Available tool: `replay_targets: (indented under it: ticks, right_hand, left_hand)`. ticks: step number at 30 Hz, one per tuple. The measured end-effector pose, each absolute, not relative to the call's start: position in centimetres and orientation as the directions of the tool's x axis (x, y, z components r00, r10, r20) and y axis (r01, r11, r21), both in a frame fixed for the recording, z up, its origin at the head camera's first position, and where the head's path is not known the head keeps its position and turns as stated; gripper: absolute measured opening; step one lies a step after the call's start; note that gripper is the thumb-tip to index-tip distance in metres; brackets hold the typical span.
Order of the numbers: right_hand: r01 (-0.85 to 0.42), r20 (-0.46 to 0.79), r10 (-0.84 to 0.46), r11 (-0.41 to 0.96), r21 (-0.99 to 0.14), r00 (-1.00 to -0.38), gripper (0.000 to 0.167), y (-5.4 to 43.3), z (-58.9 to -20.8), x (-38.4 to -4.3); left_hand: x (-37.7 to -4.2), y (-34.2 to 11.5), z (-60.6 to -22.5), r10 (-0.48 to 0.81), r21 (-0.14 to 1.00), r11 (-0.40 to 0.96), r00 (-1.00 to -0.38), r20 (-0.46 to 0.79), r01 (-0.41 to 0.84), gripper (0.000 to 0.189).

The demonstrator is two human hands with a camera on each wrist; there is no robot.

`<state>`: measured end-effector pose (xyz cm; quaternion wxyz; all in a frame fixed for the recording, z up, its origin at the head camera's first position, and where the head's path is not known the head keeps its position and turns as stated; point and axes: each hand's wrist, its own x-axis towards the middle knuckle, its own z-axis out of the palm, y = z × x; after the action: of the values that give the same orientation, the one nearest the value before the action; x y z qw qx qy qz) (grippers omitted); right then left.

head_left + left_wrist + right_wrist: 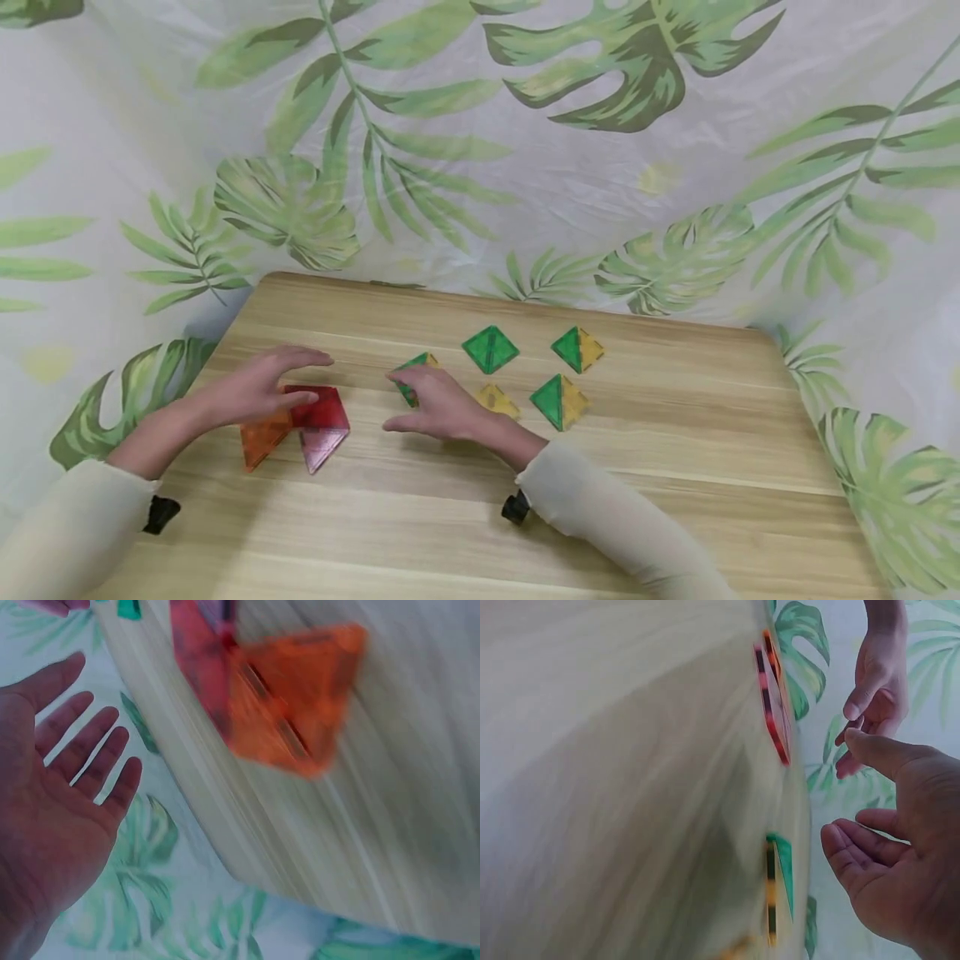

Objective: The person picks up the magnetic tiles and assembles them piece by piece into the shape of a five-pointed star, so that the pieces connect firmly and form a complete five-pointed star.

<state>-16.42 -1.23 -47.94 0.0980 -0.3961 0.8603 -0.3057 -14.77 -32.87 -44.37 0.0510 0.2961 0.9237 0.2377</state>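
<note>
In the head view my left hand (pixel 251 390) hovers over a joined group of translucent flat tiles, its thumb overlapping the red tile (pixel 328 407). An orange piece (pixel 264 439) and a pinkish triangle (pixel 322 447) adjoin the red one. The left wrist view shows that left hand (pixel 60 795) with fingers spread and nothing in it; the orange piece (pixel 296 697) there has a seam across it. My right hand (pixel 446 406) is over the table, partly covering a green-and-yellow tile pair (pixel 414 364). Its fingers (pixel 874 851) curve loosely with an empty palm.
Right of my right hand lie a green diamond (pixel 490 350), a yellow piece (pixel 497 398) partly behind the wrist, and two green-and-yellow diamonds, one farther back (pixel 576 348) and one nearer (pixel 559 402). The wooden table (pixel 675 467) ends at a leaf-print cloth (pixel 420 192).
</note>
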Motion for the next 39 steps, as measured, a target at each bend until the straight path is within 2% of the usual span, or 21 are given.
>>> replay_targets:
  ticks: [9, 15, 18, 21, 24, 28, 39]
  right_hand:
    - [-0.63, 0.064, -0.724, 0.55, -0.547, -0.687, 0.084, -6.2, -49.6, -16.2]
    - [-0.626, 0.08, -0.701, 0.572, -0.531, -0.708, 0.087, -8.9, -50.3, -15.8]
    - [-0.633, 0.084, -0.708, 0.564, -0.53, -0.701, 0.085, -9.7, -50.7, -15.7]
    - [-0.657, 0.059, -0.733, 0.567, -0.498, -0.677, 0.086, -10.2, -51.1, -15.7]
    - [-0.691, 0.033, -0.763, 0.565, -0.452, -0.646, 0.085, -10.3, -51.4, -15.6]
    - [-0.709, 0.016, -0.773, 0.572, -0.412, -0.634, 0.08, -10.1, -51.5, -15.2]
    - [-0.73, -0.028, -0.794, 0.572, -0.375, -0.608, 0.077, -5.3, -51.0, -12.2]
  left_hand:
    - [-13.6, -36.4, -45.8, 0.564, 0.41, 0.756, -0.826, -0.015, 0.509, 0.08]
    - [-12.8, -37.3, -47.6, 0.564, 0.362, 0.758, -0.824, 0.054, 0.542, 0.09]
    - [-12.6, -37.6, -48.5, 0.571, 0.373, 0.746, -0.818, 0.07, 0.552, 0.091]
    - [-12.5, -37.8, -49.0, 0.567, 0.406, 0.745, -0.823, 0.032, 0.529, 0.088]
    - [-12.4, -37.9, -49.3, 0.575, 0.39, 0.747, -0.818, 0.028, 0.539, 0.084]
    - [-12.3, -37.8, -49.5, 0.616, 0.341, 0.723, -0.784, 0.077, 0.601, 0.082]
    - [-10.2, -33.3, -48.9, 0.652, 0.423, 0.695, -0.758, -0.028, 0.582, 0.079]
